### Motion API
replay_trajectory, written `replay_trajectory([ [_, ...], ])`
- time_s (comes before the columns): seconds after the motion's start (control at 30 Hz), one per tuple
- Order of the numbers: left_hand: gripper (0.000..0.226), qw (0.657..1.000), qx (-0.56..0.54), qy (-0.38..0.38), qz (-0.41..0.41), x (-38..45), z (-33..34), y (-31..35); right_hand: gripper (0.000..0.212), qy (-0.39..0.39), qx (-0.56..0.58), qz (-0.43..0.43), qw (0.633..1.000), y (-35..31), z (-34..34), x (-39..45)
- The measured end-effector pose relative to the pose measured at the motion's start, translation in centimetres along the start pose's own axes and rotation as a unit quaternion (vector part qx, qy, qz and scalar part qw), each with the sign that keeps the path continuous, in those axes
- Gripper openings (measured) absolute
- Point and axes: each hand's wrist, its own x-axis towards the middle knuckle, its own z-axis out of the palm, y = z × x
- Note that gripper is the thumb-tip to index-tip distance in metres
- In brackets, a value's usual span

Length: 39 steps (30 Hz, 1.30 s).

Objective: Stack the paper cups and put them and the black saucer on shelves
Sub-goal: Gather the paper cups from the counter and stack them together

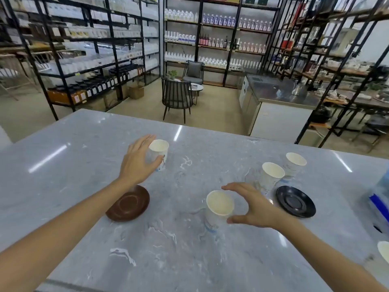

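Observation:
Several white paper cups stand upright on the grey marble counter (84,157). My left hand (139,161) wraps the far-left cup (160,147), fingers and thumb on its side. My right hand (252,204) is spread around the near cup (220,204), thumb below and fingers above its rim, not clearly touching. Two more cups (271,175) (294,163) stand at the right, behind the black saucer (295,201). A further cup's rim (384,250) shows at the right edge.
A brown saucer (128,204) lies under my left forearm. A blue and white package (380,199) sits at the counter's right edge. Beyond the counter are black metal shelves (94,66) with bottles, a chair (176,95) and a steel worktop (280,91).

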Motion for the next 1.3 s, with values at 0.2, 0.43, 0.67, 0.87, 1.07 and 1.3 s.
replay_trajectory([
  [0.2, 0.078, 0.992, -0.060, -0.010, -0.114, 1.4, 4.2, -1.5, 0.066, -0.055, 0.024, 0.004, 0.998, 3.1, 1.1, 2.9],
  [0.43, 0.097, 0.969, -0.101, -0.013, -0.227, 2.7, 8.7, -4.6, 0.032, -0.037, 0.041, -0.039, 0.998, 5.5, 1.6, 6.4],
  [0.67, 0.114, 0.937, -0.158, -0.025, -0.310, 4.3, 12.2, -6.6, 0.029, 0.017, 0.054, -0.025, 0.998, 6.9, 2.7, 8.2],
  [0.87, 0.110, 0.913, -0.254, -0.008, -0.320, 5.9, 14.4, -7.5, 0.030, 0.043, 0.062, 0.029, 0.997, 6.4, 3.5, 8.3],
  [1.07, 0.089, 0.910, -0.276, 0.016, -0.310, 6.9, 16.3, -8.8, 0.030, 0.067, 0.046, 0.087, 0.993, 4.9, 4.1, 7.7],
  [1.3, 0.082, 0.933, -0.255, -0.064, -0.246, 6.6, 15.7, -8.8, 0.024, 0.152, 0.061, 0.156, 0.974, 2.2, 5.9, 7.1],
])
